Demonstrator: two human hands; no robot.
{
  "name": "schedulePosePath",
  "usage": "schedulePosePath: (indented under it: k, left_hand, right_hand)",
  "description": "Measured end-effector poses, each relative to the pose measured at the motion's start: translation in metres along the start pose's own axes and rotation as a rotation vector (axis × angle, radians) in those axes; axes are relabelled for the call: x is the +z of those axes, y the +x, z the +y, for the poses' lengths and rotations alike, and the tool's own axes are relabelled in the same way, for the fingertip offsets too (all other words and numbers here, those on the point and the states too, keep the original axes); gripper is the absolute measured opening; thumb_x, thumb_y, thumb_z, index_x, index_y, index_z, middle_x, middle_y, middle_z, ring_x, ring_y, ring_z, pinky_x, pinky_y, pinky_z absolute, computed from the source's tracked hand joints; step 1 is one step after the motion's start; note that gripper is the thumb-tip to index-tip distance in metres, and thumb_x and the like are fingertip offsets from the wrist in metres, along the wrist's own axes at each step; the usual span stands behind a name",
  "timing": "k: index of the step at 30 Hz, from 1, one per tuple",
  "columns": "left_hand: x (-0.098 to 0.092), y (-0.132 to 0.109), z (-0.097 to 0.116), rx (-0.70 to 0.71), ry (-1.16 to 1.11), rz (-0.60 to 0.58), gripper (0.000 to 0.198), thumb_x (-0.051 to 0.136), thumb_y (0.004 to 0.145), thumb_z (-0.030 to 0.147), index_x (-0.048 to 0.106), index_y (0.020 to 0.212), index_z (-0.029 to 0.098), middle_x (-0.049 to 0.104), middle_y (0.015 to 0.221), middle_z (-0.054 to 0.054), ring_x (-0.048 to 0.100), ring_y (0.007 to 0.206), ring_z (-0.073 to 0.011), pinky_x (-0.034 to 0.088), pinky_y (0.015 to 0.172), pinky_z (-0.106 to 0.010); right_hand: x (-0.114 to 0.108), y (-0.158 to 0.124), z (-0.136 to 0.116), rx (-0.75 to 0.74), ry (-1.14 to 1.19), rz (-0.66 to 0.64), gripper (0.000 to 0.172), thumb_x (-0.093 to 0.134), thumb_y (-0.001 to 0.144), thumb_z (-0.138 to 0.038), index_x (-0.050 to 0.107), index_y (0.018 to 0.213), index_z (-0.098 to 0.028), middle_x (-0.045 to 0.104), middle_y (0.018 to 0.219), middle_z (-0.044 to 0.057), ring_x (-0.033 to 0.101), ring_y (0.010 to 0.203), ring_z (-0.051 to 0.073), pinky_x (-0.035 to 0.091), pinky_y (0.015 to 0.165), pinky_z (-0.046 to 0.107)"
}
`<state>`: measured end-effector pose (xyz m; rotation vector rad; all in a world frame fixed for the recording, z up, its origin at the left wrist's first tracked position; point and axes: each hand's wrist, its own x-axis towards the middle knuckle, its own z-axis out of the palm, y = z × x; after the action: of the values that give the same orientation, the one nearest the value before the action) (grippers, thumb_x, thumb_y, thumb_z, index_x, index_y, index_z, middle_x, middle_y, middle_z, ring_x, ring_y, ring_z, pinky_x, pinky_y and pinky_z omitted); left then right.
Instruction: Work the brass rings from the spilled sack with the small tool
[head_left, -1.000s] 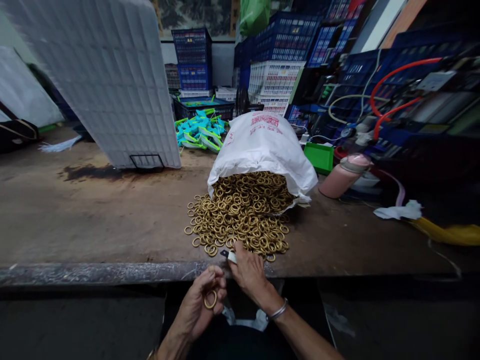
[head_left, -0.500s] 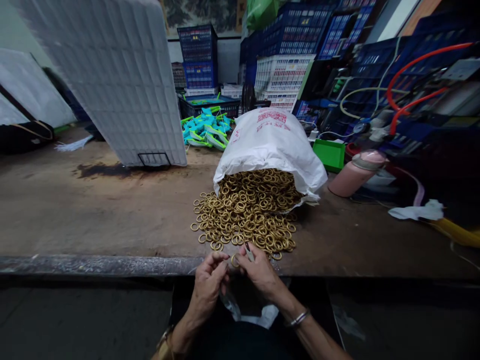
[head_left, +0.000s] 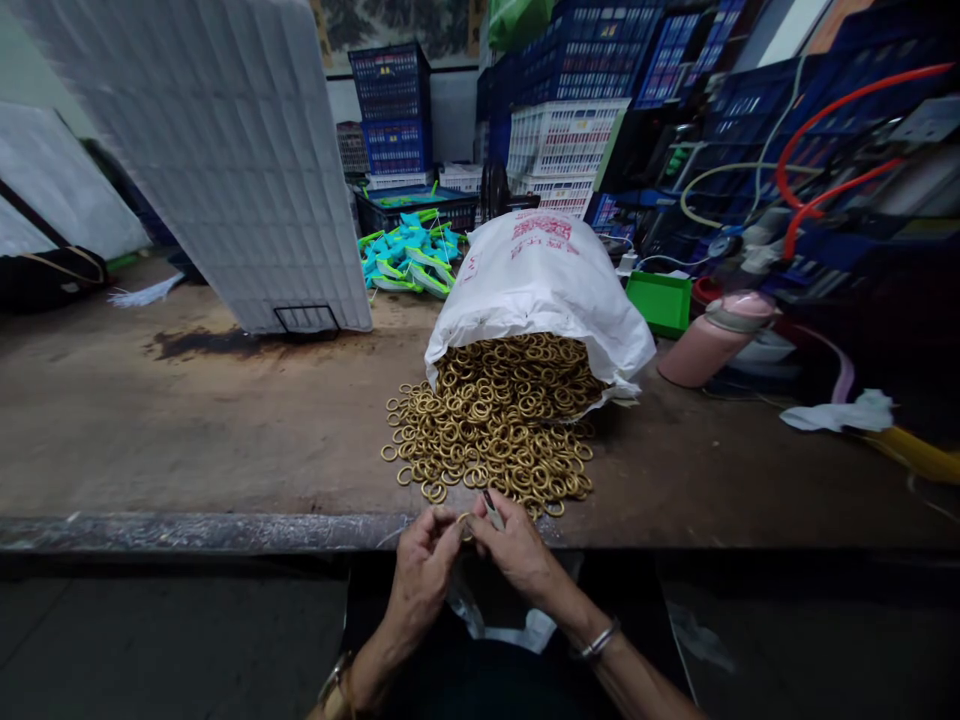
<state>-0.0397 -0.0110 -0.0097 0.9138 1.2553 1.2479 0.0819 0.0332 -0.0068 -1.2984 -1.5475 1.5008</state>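
Just beyond the table edge, my left hand (head_left: 421, 570) and my right hand (head_left: 521, 555) meet at the fingertips. Pinched between them is one brass-coloured ring (head_left: 465, 519). A small flat metal tool with a dark tip (head_left: 493, 510) sticks up from my right hand, held by its fingers; its exact kind cannot be made out. Right in front of my hands spreads a pile of the same rings (head_left: 487, 440), spilling from the mouth of a white woven sack (head_left: 536, 280) lying on its side.
A tall white ribbed panel (head_left: 262, 180) stands on the wooden table (head_left: 187, 430) at left. Behind the sack are turquoise and green pieces (head_left: 412, 255) and stacked crates (head_left: 566, 140). A green tray (head_left: 660, 303), a pink bottle (head_left: 716, 340) and red hoses (head_left: 825, 130) are at right.
My left fingertips have closed in on the ring, which was at my right fingertips with a gap between the hands. The tool in my right hand has tilted slightly left.
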Motion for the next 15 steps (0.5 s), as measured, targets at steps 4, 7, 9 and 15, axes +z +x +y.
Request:
schedulePosePath:
  k: [4,7,9,15]
  left_hand:
    - [-0.005,-0.002,-0.001,0.256,0.203,-0.053,0.019,0.052,0.079,0.026,0.062,0.093,0.017,0.066,0.088,-0.005,0.059,0.084,-0.0175,0.045,0.077,-0.027]
    - [-0.012,-0.001,-0.004,0.368,0.322,-0.141,0.021,0.049,0.081,0.021,0.062,0.098,0.018,0.066,0.094,-0.006,0.059,0.089,-0.018,0.043,0.082,-0.028]
    - [-0.015,0.001,-0.005,0.375,0.362,-0.151,0.021,0.049,0.081,0.02,0.062,0.097,0.018,0.066,0.093,-0.006,0.06,0.086,-0.0177,0.044,0.08,-0.028]
    - [-0.012,0.001,0.0,0.292,0.329,-0.089,0.013,0.054,0.078,0.024,0.064,0.082,0.017,0.066,0.076,-0.004,0.059,0.072,-0.016,0.044,0.07,-0.025]
  right_hand:
    - [-0.001,-0.003,-0.001,0.169,0.255,-0.087,0.015,0.052,0.07,-0.03,0.041,0.07,-0.02,0.039,0.046,-0.011,0.028,0.037,0.004,0.022,0.038,0.016]
    - [-0.002,-0.005,-0.006,0.293,0.434,-0.193,0.016,0.052,0.068,-0.029,0.039,0.072,-0.021,0.037,0.044,-0.013,0.019,0.032,0.002,0.012,0.033,0.016]
    - [-0.003,-0.006,-0.008,0.323,0.495,-0.229,0.015,0.052,0.066,-0.026,0.039,0.072,-0.021,0.037,0.043,-0.013,0.018,0.031,0.002,0.01,0.032,0.016]
    - [0.001,-0.005,-0.003,0.299,0.424,-0.19,0.013,0.049,0.07,-0.03,0.043,0.072,-0.019,0.038,0.044,-0.011,0.019,0.031,0.001,0.012,0.033,0.016]
